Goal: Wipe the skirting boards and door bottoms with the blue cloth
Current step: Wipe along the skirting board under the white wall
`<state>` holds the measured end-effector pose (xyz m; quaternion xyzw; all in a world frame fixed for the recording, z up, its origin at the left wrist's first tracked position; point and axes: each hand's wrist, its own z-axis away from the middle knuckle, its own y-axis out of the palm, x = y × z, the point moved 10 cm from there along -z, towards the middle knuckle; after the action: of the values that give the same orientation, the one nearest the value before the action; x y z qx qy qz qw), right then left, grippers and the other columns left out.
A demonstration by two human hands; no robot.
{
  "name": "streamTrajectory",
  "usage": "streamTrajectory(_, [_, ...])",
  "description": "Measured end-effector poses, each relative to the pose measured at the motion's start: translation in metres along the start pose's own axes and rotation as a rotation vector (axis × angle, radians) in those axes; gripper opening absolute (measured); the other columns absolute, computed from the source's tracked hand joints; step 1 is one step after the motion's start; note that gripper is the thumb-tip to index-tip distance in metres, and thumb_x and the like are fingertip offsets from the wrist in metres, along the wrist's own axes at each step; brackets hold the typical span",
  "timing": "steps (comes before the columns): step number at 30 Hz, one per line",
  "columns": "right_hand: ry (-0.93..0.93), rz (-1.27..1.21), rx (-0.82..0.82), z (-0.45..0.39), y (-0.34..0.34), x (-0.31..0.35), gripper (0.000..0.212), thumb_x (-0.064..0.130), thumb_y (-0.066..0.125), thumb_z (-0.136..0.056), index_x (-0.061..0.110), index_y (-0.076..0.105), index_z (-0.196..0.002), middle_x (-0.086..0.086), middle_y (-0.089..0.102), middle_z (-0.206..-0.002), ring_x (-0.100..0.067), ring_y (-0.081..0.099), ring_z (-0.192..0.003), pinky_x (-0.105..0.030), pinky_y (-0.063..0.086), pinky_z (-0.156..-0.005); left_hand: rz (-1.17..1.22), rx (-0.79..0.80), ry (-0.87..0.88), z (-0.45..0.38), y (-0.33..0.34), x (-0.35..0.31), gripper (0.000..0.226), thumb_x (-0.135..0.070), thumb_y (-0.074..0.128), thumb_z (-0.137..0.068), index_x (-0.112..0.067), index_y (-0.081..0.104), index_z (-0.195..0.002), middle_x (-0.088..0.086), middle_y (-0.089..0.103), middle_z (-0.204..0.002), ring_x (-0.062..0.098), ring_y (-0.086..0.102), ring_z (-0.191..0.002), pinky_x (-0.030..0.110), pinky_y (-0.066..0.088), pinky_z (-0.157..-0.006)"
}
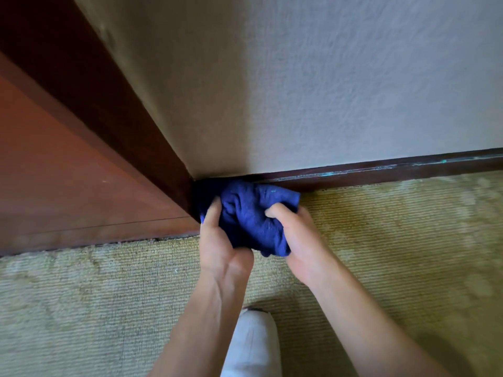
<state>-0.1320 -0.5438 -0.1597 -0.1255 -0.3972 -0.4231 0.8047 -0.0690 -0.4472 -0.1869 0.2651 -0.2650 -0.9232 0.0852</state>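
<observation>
White-socked foot (251,346) on beige patterned carpet (109,295), nearest. Left hand (221,246): fingers curled, gripping the blue cloth (250,216) (bunched) at its left edge. Right hand (296,240): fingers curled into the cloth's right side. Cloth pressed into the corner where dark skirting board (381,172) meets reddish-brown door frame (122,110). Textured wall (326,77) behind.

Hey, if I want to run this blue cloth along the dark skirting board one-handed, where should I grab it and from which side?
Probably grip the bunched near end of the blue cloth, coming from the carpet side. Its far end is tucked into the corner against the skirting board, so that face should stay free. The left hand and right hand already hold it that way.
</observation>
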Motion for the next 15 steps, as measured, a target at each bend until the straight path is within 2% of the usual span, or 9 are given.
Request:
streamTrajectory(1, [0.001, 0.015, 0.001, 0.001, 0.002, 0.0, 0.019, 0.01, 0.053, -0.08, 0.002, 0.065, -0.092, -0.019, 0.061, -0.074, -0.03, 0.063, -0.063, -0.034, 0.049, -0.05, -0.016, -0.053, -0.035, -0.001, -0.002, 0.0, 0.064, -0.057, 0.048, -0.09, -0.011, 0.06, -0.132, 0.024, 0.063, -0.128, 0.037, 0.065, -0.089, 0.039, 0.043, -0.068])
streamTrajectory(3, [0.001, 0.033, 0.005, 0.002, 0.006, 0.001, 0.021, 0.01, 0.051, -0.08, 0.001, 0.064, -0.094, -0.02, 0.059, -0.071, -0.03, 0.059, -0.056, -0.033, 0.047, -0.046, -0.022, -0.132, -0.045, -0.005, -0.008, -0.002, 0.066, -0.061, 0.049, -0.087, -0.011, 0.063, -0.129, 0.025, 0.065, -0.126, 0.037, 0.066, -0.084, 0.038, 0.042, -0.064])
streamTrajectory(7, [0.012, -0.033, 0.018, 0.004, 0.01, -0.002, 0.021, 0.008, 0.051, -0.08, 0.0, 0.063, -0.096, -0.02, 0.06, -0.075, -0.027, 0.057, -0.059, -0.031, 0.043, -0.046, -0.043, -0.246, -0.006, -0.009, -0.018, -0.004, 0.081, -0.072, 0.064, -0.061, -0.015, 0.065, -0.12, 0.023, 0.068, -0.121, 0.044, 0.067, -0.092, 0.042, 0.05, -0.057])
streamTrajectory(8, [0.018, -0.047, 0.004, 0.004, 0.009, -0.003, 0.021, 0.007, 0.052, -0.081, 0.001, 0.064, -0.097, -0.019, 0.061, -0.077, -0.027, 0.058, -0.061, -0.03, 0.044, -0.046, -0.051, -0.256, -0.004, -0.01, -0.018, -0.003, 0.085, -0.073, 0.065, -0.058, -0.015, 0.064, -0.119, 0.019, 0.068, -0.123, 0.041, 0.066, -0.097, 0.043, 0.052, -0.061])
streamTrajectory(9, [0.024, -0.06, -0.017, 0.005, 0.006, -0.004, 0.02, 0.007, 0.053, -0.081, 0.002, 0.065, -0.097, -0.019, 0.063, -0.079, -0.028, 0.061, -0.063, -0.03, 0.046, -0.048, -0.062, -0.27, 0.002, -0.009, -0.016, -0.002, 0.085, -0.075, 0.066, -0.058, -0.016, 0.062, -0.119, 0.013, 0.066, -0.126, 0.037, 0.065, -0.103, 0.045, 0.054, -0.071])
streamTrajectory(11, [0.013, -0.094, -0.061, 0.006, 0.0, -0.004, 0.02, 0.007, 0.055, -0.082, 0.005, 0.065, -0.098, -0.017, 0.066, -0.082, -0.028, 0.066, -0.074, -0.031, 0.052, -0.057, -0.041, -0.32, 0.044, -0.008, -0.017, -0.004, 0.09, -0.075, 0.069, -0.055, -0.016, 0.059, -0.122, 0.006, 0.064, -0.128, 0.028, 0.063, -0.114, 0.047, 0.049, -0.097])
streamTrajectory(13, [-0.034, -0.131, -0.117, 0.008, -0.008, -0.003, 0.02, 0.006, 0.057, -0.081, 0.008, 0.065, -0.099, -0.01, 0.067, -0.084, -0.022, 0.067, -0.082, -0.031, 0.053, -0.07, -0.013, -0.34, 0.095, -0.01, -0.015, -0.006, 0.104, -0.073, 0.076, -0.043, -0.011, 0.06, -0.125, 0.012, 0.068, -0.123, 0.026, 0.068, -0.111, 0.046, 0.048, -0.103])
streamTrajectory(14, [-0.077, -0.151, -0.17, 0.011, -0.015, -0.002, 0.021, 0.006, 0.058, -0.081, 0.01, 0.065, -0.1, -0.005, 0.07, -0.086, -0.018, 0.068, -0.084, -0.031, 0.054, -0.075, -0.022, -0.324, 0.107, -0.009, -0.01, -0.005, 0.099, -0.071, 0.078, -0.048, -0.01, 0.061, -0.125, 0.014, 0.07, -0.121, 0.026, 0.069, -0.109, 0.044, 0.049, -0.103])
streamTrajectory(15, [-0.121, -0.182, -0.24, 0.015, -0.023, -0.001, 0.021, 0.006, 0.059, -0.08, 0.012, 0.065, -0.099, -0.003, 0.071, -0.089, -0.015, 0.068, -0.087, -0.034, 0.055, -0.08, -0.055, -0.309, 0.121, -0.008, -0.003, -0.004, 0.083, -0.065, 0.076, -0.062, -0.01, 0.063, -0.123, 0.014, 0.071, -0.119, 0.024, 0.069, -0.108, 0.044, 0.05, -0.102])
